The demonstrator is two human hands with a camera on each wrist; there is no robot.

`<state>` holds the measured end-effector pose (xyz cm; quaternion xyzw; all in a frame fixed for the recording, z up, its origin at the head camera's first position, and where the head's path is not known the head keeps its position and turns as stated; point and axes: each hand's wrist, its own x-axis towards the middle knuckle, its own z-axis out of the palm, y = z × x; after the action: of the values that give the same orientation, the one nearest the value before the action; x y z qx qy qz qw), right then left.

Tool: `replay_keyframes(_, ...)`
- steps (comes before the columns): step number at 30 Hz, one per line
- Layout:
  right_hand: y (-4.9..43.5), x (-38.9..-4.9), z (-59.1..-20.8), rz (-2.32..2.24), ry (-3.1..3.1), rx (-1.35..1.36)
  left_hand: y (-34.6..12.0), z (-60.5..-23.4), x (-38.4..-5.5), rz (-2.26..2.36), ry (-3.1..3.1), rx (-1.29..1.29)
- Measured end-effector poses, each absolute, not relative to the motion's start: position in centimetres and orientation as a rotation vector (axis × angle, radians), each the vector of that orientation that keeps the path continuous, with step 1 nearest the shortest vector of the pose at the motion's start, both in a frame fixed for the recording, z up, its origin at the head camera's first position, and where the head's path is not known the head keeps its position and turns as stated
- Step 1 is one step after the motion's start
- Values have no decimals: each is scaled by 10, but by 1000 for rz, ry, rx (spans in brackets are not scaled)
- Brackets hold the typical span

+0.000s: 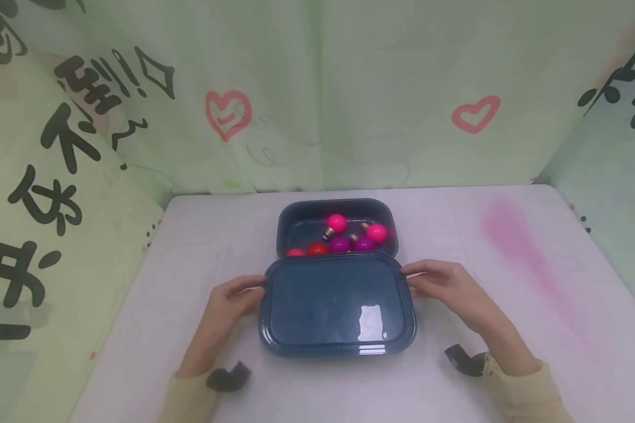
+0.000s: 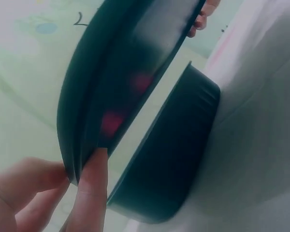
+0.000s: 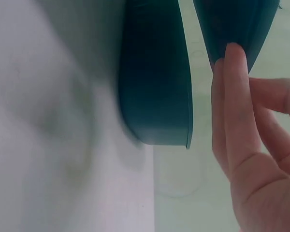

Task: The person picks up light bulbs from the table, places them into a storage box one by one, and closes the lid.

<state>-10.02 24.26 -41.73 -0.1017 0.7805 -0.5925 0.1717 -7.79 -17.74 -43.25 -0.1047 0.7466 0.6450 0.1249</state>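
Both hands hold a dark blue lid (image 1: 317,302) by its two short sides. My left hand (image 1: 231,305) pinches the left edge; in the left wrist view its fingers (image 2: 92,188) grip a corner. At the opposite edge, my right hand (image 1: 450,288) pinches the lid between thumb and fingers, seen also in the right wrist view. Below the lid stands a matching dark blue box (image 2: 169,145), with a gap between them in both wrist views. Inside the box lie pink light bulbs (image 1: 336,222), purple light bulbs (image 1: 363,244) and a red light bulb (image 1: 317,249). The lid hides the box's near part.
A white-covered table (image 1: 206,235) lies under everything, with a pink stain (image 1: 513,235) on its right side. Pale green cloth walls (image 1: 349,117) with drawings stand behind it and on both sides. Black pieces (image 1: 229,378) sit by both wrists.
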Motion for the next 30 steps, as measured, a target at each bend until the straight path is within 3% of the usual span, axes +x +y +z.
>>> replay_keyframes(30, 251, -104, -419, -1708, 2238, -499, -186, -431, -83, 1999, 2009, -43)
